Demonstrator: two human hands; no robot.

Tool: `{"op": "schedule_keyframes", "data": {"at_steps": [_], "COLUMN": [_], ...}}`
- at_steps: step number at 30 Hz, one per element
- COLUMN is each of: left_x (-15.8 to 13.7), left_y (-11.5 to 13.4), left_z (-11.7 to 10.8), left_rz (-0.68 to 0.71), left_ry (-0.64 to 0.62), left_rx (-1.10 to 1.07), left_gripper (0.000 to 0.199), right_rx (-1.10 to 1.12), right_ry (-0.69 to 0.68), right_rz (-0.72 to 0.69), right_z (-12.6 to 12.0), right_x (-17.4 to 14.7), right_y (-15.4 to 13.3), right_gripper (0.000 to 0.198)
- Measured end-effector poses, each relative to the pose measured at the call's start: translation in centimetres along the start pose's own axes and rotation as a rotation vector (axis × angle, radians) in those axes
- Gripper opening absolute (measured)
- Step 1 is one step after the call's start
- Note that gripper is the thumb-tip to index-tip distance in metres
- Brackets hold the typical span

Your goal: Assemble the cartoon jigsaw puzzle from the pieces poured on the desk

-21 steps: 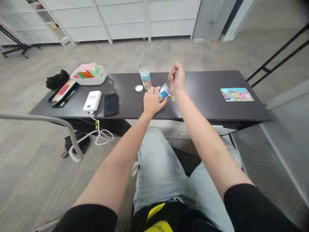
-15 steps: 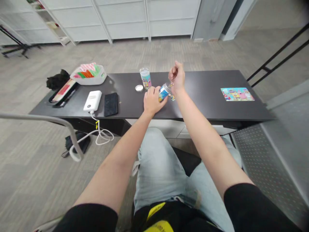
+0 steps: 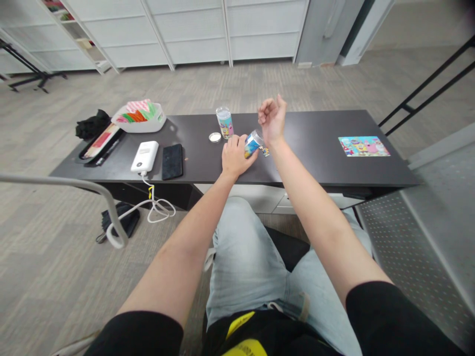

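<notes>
Steady the tilted canister within the wrapped left hand; tip gently beside half-curled right hand, its hold unclear

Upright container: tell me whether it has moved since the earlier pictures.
No; the upright container stands at the same spot on the black table, beside the round lid.

right hand looser, thumb farther from fingers
</notes>
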State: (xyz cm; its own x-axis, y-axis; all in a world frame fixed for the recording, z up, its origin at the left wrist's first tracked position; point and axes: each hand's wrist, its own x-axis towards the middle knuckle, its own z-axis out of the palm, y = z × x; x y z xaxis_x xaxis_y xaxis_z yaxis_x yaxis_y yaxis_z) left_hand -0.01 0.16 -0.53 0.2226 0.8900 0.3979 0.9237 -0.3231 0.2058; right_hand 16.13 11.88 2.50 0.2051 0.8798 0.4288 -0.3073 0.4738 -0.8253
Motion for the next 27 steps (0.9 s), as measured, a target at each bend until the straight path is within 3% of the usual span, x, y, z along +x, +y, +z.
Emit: {"op": "schedule_keyframes", "data": {"at_steps": [5, 9, 12, 15, 18, 20, 23, 27], "left_x": [0.0, 0.1, 0.3, 0.4, 0.4, 0.5, 0.5, 0.6], "left_y": [0.1, 0.0, -0.3, -0.7, -0.9, -1.0, -1.0, -1.1], "left_z": [-0.1, 0.1, 0.5, 1.0, 1.3, 1.4, 1.3, 1.2], "left_rz": [-0.003, -0.017, -0.021, -0.035, -0.044, -0.057, -0.084, -0.109], "left_ry": [0.004, 0.020, 0.027, 0.043, 0.052, 0.050, 0.047, 0.044], "left_rx": [-0.001, -0.029, -0.057, -0.093, -0.104, -0.099, -0.100, -0.100], "left_gripper": [0.067, 0.067, 0.070, 0.074, 0.076, 0.076, 0.075, 0.075], "right_rx": [-0.280, -0.519, -0.829, -1.248, -1.457, -1.495, -1.477, -1.415], "right_ry": [-0.067, -0.057, -0.027, -0.212, -0.451, -0.555, -0.655, -0.724], "right_rz": [-0.077, -0.111, -0.069, 0.009, 0.187, 0.224, 0.237, 0.207], "right_z": [-1.7, -7.8, -12.9, -15.5, -14.8, -13.0, -10.1, -7.4], "right_x": [0.7, -0.5, -5.0, -11.4, -15.6, -16.1, -14.1, -10.4], "right_y": [-1.1, -2.9, -5.0, -7.0, -7.7, -7.4, -6.1, -4.1], "right_gripper": [0.102, 0.099, 0.092, 0.107, 0.125, 0.118, 0.116, 0.093]}}
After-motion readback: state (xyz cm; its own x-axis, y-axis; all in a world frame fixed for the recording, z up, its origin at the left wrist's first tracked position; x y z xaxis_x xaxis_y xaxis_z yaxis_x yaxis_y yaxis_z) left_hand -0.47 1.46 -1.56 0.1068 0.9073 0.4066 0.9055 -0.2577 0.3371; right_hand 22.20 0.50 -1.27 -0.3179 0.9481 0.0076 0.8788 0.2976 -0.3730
